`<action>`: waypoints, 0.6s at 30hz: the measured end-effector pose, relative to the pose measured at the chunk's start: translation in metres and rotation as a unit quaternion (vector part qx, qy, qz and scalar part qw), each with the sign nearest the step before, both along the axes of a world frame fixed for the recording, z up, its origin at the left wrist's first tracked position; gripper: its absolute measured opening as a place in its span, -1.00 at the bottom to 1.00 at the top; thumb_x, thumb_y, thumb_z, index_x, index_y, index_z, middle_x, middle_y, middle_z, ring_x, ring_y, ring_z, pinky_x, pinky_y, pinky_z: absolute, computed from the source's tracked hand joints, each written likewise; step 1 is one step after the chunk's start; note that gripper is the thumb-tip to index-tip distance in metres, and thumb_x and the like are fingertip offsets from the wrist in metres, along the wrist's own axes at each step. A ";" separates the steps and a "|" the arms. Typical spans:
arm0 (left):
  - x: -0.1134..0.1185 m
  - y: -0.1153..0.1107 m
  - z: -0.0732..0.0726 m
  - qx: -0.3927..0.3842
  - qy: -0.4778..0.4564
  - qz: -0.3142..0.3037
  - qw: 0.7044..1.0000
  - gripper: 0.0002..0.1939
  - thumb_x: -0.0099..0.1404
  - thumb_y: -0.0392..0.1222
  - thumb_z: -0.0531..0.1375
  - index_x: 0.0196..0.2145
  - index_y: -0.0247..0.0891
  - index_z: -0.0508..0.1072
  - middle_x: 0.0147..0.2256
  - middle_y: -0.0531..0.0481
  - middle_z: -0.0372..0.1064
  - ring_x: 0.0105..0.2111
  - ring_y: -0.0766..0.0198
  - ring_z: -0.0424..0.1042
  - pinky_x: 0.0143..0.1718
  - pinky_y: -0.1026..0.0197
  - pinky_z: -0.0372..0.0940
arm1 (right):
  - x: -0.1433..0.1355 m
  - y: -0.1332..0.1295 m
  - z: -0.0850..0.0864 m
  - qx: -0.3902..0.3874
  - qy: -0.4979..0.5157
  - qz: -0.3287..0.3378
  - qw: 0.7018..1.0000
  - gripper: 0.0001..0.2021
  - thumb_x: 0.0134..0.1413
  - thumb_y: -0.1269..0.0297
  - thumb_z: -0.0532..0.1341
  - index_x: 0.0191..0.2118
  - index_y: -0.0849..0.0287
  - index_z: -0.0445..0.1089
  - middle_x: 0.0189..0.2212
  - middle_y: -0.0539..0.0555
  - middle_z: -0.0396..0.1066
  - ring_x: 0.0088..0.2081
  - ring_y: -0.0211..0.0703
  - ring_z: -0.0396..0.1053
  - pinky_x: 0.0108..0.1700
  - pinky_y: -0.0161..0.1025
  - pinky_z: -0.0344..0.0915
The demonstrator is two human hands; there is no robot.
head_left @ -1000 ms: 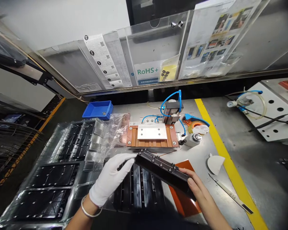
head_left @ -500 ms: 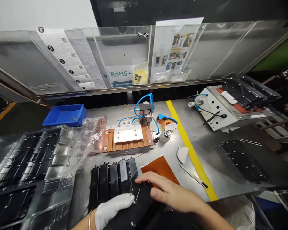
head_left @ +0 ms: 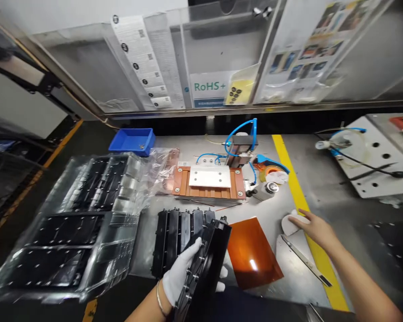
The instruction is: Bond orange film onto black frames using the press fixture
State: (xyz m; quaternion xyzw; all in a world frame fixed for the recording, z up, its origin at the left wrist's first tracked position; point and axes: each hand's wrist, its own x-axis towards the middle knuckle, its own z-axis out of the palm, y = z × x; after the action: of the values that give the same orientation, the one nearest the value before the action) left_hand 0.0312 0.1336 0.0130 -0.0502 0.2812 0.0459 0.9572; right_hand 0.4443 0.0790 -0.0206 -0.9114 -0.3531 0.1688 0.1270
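Note:
My left hand (head_left: pixel 181 268), in a white glove with a bangle at the wrist, is closed round a long black plastic part (head_left: pixel 204 268) tilted up toward me. My right hand (head_left: pixel 317 228) is bare, its fingers stretched out and apart over a white rounded pad (head_left: pixel 290 225); the fingertips seem to touch it. Beneath that hand lie tweezers (head_left: pixel 305 259). Between my hands is an orange-brown sheet (head_left: pixel 253 252) flat on the bench. Several black plastic parts (head_left: pixel 173 239) stand side by side behind my left hand.
An orange-brown fixture (head_left: pixel 210 188) with a white plate and blue tubes sits at the back. Near it are a bottle (head_left: pixel 267 191) and tape rolls (head_left: pixel 277 172). Clear trays (head_left: pixel 124 223) with black parts and a blue bin (head_left: pixel 132 142) stand left. A white slanted box (head_left: pixel 359 152) stands right.
My right hand has left the black part and moved right to the white pad. The black part, still in my left hand, is now tilted upright. The view has turned left.

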 end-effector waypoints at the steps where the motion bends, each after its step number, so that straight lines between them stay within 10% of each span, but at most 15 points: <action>1: -0.003 -0.002 0.000 -0.002 0.007 0.005 1.000 -0.27 0.30 0.35 0.06 -0.06 -0.46 0.51 -0.31 -0.22 0.54 -0.40 0.17 0.50 -0.33 0.20 0.31 | -0.001 -0.003 0.007 0.006 0.031 -0.005 0.999 -0.68 0.05 -0.03 0.23 -0.32 0.15 0.48 -0.32 0.26 0.58 -0.23 0.16 0.54 -0.20 0.00 0.44; 7: -0.010 -0.007 0.009 -0.094 0.102 0.017 0.990 -0.37 0.41 0.23 0.01 -0.35 -0.44 0.55 -0.51 -0.09 0.54 -0.53 0.26 0.52 -0.41 0.27 0.36 | -0.063 -0.033 0.055 0.150 0.181 0.067 0.970 -0.55 -0.13 -0.23 0.21 -0.25 0.01 0.39 -0.28 0.16 0.60 -0.24 0.16 0.58 -0.20 -0.04 0.54; 12: -0.007 -0.007 0.005 -0.074 0.111 0.024 0.991 -0.49 0.40 0.12 0.10 -0.32 -0.45 0.54 -0.47 -0.10 0.57 -0.51 0.27 0.53 -0.42 0.30 0.35 | -0.141 -0.034 0.089 0.186 0.207 0.435 0.856 -0.73 0.26 0.35 0.12 -0.03 -0.12 0.46 0.05 0.09 0.44 0.01 -0.04 0.48 -0.08 -0.21 0.49; 18: -0.006 -0.019 -0.001 -0.061 0.114 0.060 0.990 -0.61 0.43 -0.01 0.12 -0.13 -0.44 0.53 -0.33 -0.06 0.58 -0.37 0.31 0.54 -0.22 0.34 0.35 | -0.173 0.002 0.108 0.106 0.101 0.625 0.767 -0.53 0.15 0.64 0.06 0.10 0.12 0.39 0.09 0.26 0.39 0.01 0.05 0.46 -0.06 -0.06 0.50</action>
State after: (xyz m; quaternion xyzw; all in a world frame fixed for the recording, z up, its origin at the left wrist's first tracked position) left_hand 0.0256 0.1148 0.0116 -0.1199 0.3869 0.0915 0.9097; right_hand 0.2712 0.0814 0.0874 -0.4478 -0.8455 0.2632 0.1236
